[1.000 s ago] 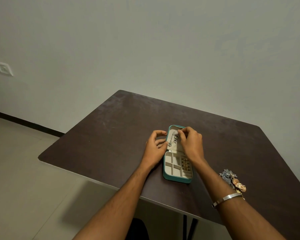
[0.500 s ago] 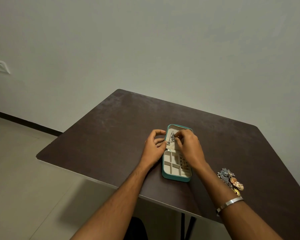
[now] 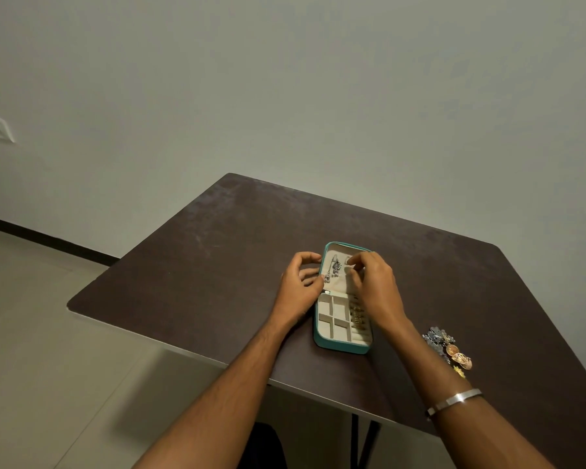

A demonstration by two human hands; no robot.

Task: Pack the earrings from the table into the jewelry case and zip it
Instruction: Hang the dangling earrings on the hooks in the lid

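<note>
Teal case [image 3: 342,345]: we see it unzipped on the worktop [image 3: 217,265], earrings hung in its lid.
Loose earrings [image 3: 449,348]: unpacked.
Hands: left hand [image 3: 300,286] grips the lid; right hand [image 3: 374,286] pinches something small.

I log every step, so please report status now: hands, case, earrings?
Left hand holds lid edge; right hand pinches at the lid. Jewelry case open. Loose earrings remain on table.
</note>
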